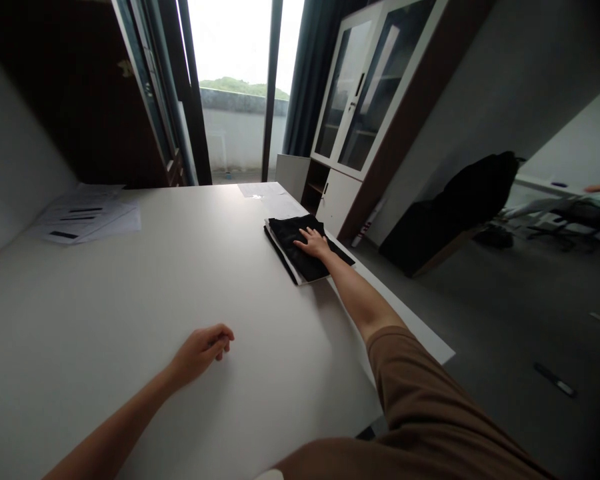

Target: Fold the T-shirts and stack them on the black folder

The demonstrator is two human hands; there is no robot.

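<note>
Palm down and fingers spread, my right hand (pixel 313 243) lies flat on a folded black cloth (pixel 307 263). The cloth looks like a folded garment, with a white layer and another black layer showing at its left edge. It rests near the right edge of the white table (pixel 180 280). My left hand (pixel 211 347) is at the near middle of the table, apart from the cloth. Its fingers are loosely curled in, and I see nothing in them.
Printed papers (pixel 87 217) lie at the table's far left, and more sheets (pixel 263 191) at its far edge. A glass-door cabinet (pixel 360 93) stands beyond on the right. On the floor, a dark flat object (pixel 555 380) lies right of the table.
</note>
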